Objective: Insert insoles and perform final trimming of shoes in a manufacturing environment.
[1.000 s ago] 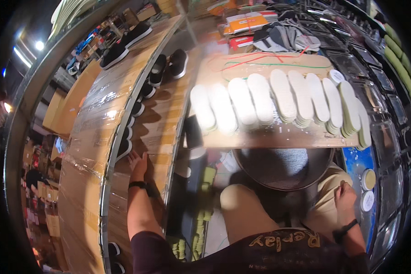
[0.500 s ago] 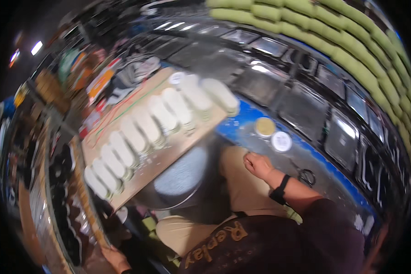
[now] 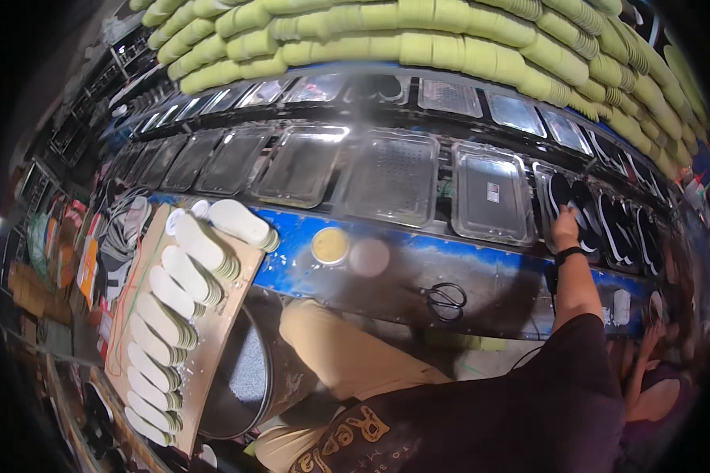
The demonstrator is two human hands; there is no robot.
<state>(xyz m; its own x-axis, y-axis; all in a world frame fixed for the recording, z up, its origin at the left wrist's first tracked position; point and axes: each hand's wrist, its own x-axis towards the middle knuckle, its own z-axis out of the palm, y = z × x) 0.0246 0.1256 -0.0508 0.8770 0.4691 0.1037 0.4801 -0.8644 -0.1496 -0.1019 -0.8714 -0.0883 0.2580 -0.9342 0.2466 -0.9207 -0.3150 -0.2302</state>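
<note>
My right hand (image 3: 565, 226), with a black band on the wrist, reaches up to a clear tray (image 3: 564, 206) on the right side of the long line. Its fingers curl on the lower end of a black insole (image 3: 560, 191) lying in that tray. More black insoles (image 3: 617, 229) fill the trays further right. My left hand is out of view. My tan trouser leg (image 3: 347, 355) and dark shirt fill the bottom of the picture.
A row of clear trays (image 3: 390, 175) runs above a blue ledge (image 3: 418, 264) holding scissors (image 3: 447, 299) and two round lids (image 3: 330, 245). A wooden board (image 3: 225, 315) carries stacks of white insoles (image 3: 183, 272) over a metal drum (image 3: 244, 370). Yellow-green insole stacks (image 3: 418, 39) sit behind. Another person (image 3: 656, 390) crouches lower right.
The view has swung right, away from the board of white insoles. My right hand has lifted from my lap to the tray of black insoles. My left hand has left the picture.
</note>
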